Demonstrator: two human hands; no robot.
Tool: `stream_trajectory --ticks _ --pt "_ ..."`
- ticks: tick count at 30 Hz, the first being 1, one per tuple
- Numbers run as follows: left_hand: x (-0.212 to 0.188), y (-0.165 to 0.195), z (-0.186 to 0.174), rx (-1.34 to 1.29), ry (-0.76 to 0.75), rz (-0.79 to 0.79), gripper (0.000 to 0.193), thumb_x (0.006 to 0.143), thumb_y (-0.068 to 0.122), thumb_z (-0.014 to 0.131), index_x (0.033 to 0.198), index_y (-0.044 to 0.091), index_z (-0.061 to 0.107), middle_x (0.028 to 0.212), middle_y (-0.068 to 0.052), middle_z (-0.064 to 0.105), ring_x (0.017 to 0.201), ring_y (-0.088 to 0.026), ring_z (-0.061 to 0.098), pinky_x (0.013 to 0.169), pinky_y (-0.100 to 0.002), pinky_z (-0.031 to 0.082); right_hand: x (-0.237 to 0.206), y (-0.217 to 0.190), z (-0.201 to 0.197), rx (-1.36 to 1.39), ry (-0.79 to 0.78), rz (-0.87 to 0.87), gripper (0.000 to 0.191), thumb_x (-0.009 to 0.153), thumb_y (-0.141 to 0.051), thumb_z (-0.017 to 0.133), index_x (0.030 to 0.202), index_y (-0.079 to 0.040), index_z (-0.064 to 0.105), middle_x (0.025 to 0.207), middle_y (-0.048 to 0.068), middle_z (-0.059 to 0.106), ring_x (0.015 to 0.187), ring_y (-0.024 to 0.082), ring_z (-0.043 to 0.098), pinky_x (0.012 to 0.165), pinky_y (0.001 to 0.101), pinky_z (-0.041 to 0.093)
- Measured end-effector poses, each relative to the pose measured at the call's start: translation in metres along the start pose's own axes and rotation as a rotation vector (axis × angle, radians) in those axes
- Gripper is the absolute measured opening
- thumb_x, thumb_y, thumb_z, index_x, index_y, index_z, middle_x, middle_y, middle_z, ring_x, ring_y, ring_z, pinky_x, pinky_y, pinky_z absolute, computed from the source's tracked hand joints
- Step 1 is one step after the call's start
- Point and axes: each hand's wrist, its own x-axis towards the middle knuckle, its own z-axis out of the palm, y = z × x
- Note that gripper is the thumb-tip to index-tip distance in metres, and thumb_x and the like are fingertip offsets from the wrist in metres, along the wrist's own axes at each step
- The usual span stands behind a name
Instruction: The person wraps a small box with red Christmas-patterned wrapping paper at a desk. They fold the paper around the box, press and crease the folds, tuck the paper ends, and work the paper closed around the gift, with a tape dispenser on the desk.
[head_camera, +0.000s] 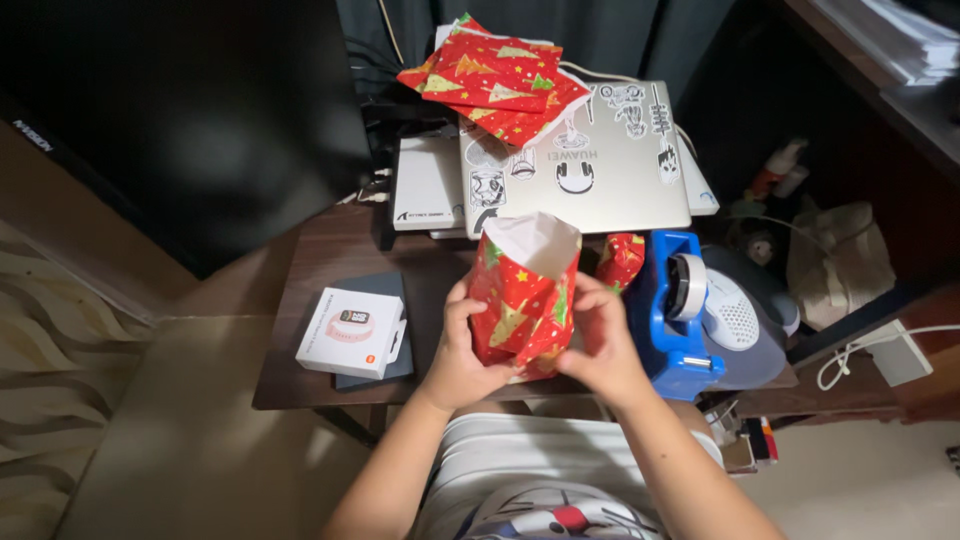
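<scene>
- Striped shirt (545, 470) with a cartoon print fills the bottom edge, closest to the lens, with both bare forearms rising from it toward a small dark table (320, 300).
- Left hand (462, 350) wraps the left side of a parcel (525, 295) in red paper printed with green trees and gold stars; fingers are curled against the paper, thumb on the near face.
- Right hand (600, 335) presses the parcel's right side, fingers closed on the wrapping.
- Held upright between both hands just above the table's near edge, the parcel shows its top end unfolded, the white inside of the paper visible.
- Blue tape dispenser (675, 320) stands just to the right of the right hand, a white roll mounted in it.
- Small red scrap (622, 260) of the same paper lies behind the dispenser.
- White box (352, 332) rests on a dark pad at the table's left.
- Silver laptop (580, 160), closed and covered in stickers, lies at the back, with a folded stack of wrapping paper (495, 80) on its far corner.
</scene>
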Motion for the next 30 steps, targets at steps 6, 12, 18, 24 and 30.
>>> stream_trajectory --ticks 6,12,18,24,30 --pt "-0.010 -0.007 0.017 -0.058 0.065 -0.013 0.069 0.087 0.008 0.080 0.136 0.013 0.032 0.161 -0.027 0.036 0.149 -0.037 0.044 0.125 -0.049 0.037 -0.009 0.027 0.010 -0.003 0.149 0.072 0.081 0.080 -0.028 0.097 0.132 -0.016 0.036 0.155 0.014 0.040 0.145 0.026 0.041 0.124 0.0443 0.035" --pt "-0.018 -0.016 0.011 -0.160 -0.024 -0.042 0.067 0.094 0.020 0.075 0.139 0.008 0.027 0.164 -0.028 0.031 0.148 -0.035 0.042 0.125 -0.047 0.035 0.006 0.025 0.003 -0.002 0.089 0.293 0.134 0.064 -0.044 0.095 0.163 -0.006 0.014 0.157 0.013 0.039 0.145 0.024 0.041 0.119 0.0406 0.036" --pt "-0.015 -0.015 0.016 -0.013 0.046 -0.105 0.084 0.081 0.033 0.089 0.130 0.009 0.026 0.144 -0.025 0.045 0.128 -0.032 0.055 0.110 -0.043 0.046 -0.004 0.032 0.015 -0.012 0.114 0.295 0.128 0.078 -0.051 0.086 0.164 -0.004 0.003 0.161 0.011 0.034 0.149 0.022 0.033 0.122 0.0388 0.030" --pt "-0.003 -0.014 0.014 -0.101 0.058 0.043 0.064 0.094 0.025 0.081 0.132 0.009 0.033 0.160 -0.028 0.037 0.143 -0.035 0.050 0.118 -0.046 0.045 -0.005 0.021 0.021 -0.040 0.081 0.158 0.114 0.086 -0.044 0.079 0.165 -0.008 0.005 0.165 0.012 0.027 0.153 0.023 0.028 0.124 0.0403 0.027" --pt "-0.001 -0.012 0.008 -0.134 0.023 0.044 0.055 0.093 0.020 0.082 0.132 0.009 0.045 0.167 -0.029 0.029 0.152 -0.039 0.041 0.123 -0.046 0.039 0.001 0.008 0.007 0.078 0.034 -0.022 0.063 0.088 -0.012 0.086 0.130 -0.016 0.039 0.152 0.011 0.040 0.145 0.025 0.041 0.123 0.0438 0.034"
